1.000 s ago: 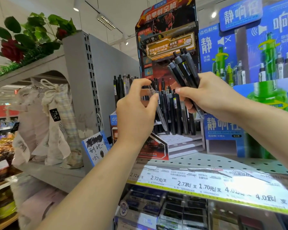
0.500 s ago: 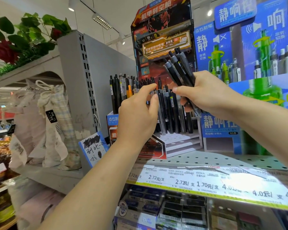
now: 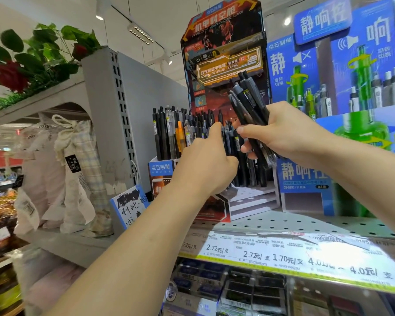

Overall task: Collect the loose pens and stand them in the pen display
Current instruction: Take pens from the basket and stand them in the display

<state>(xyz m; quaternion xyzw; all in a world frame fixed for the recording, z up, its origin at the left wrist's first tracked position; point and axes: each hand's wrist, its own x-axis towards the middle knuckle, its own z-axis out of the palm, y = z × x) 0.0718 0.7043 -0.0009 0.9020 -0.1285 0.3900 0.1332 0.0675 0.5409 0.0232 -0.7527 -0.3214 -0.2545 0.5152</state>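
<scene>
Shop shelving fills the view: a perforated white shelf [image 3: 283, 221] with a strip of price labels [image 3: 306, 256] along its front edge, carrying a red-and-black cardboard pen display [image 3: 224, 37] at 12 o'clock. Black pens [image 3: 249, 169] stand upright in its stepped tiers, with more pens, one orange [image 3: 180, 137], in a neighbouring box at 10 o'clock. The right hand [image 3: 281, 131] at 2 o'clock grips a bundle of black pens [image 3: 249, 103], fingers curled round them, clickers tilted up toward 11 o'clock. The left hand [image 3: 205, 165], at the centre, reaches among the standing pens, index finger extended and touching them; whether it pinches one, I cannot tell. Blue packaging [image 3: 306, 179] stands at 3 o'clock, cloth bags [image 3: 78, 169] at 9 o'clock.
</scene>
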